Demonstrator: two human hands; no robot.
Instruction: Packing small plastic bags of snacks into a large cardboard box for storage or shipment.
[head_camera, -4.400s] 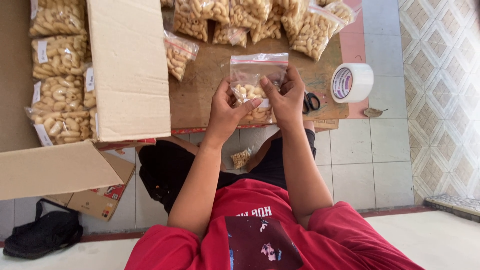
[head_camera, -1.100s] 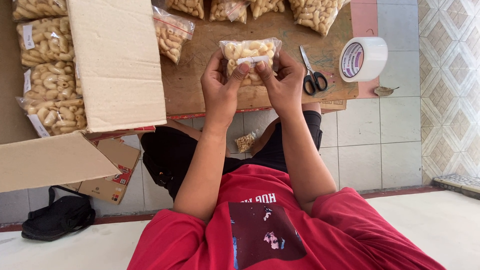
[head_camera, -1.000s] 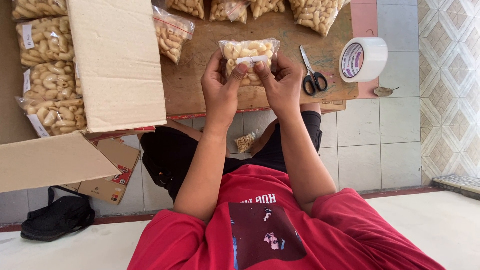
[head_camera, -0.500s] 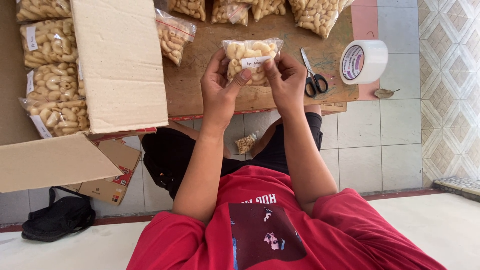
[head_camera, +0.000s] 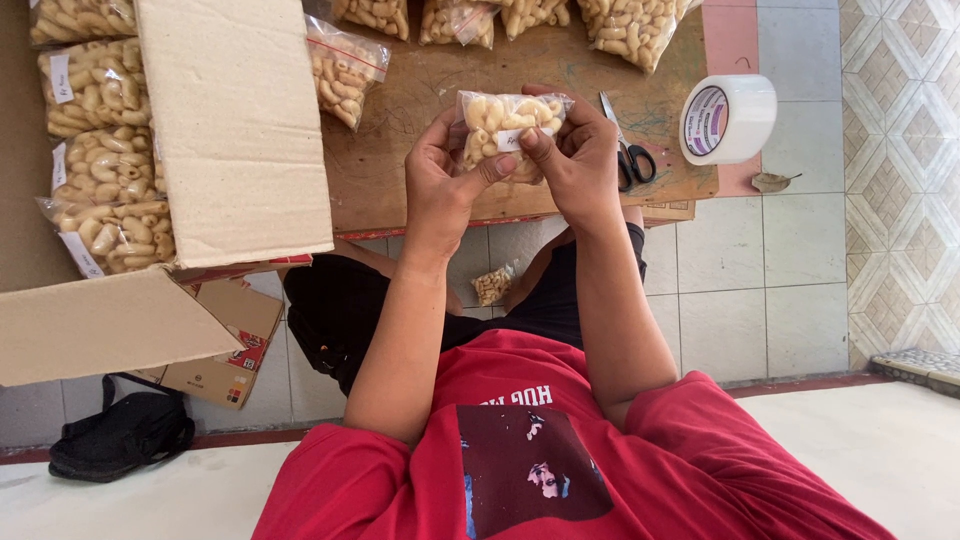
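**Bag pinched between both hands, above table edge**

Since half a second ago the right hand has closed further over the small clear plastic bag of pale curled crackers, tilting it slightly. Left hand grips its left side, thumb on the white label; both hands are clenched on it. Bag's long axis runs left–right, held over the brown wooden table. Open cardboard box lies left, nearer the left hand; black-handled scissors and white tape roll crowd the right.
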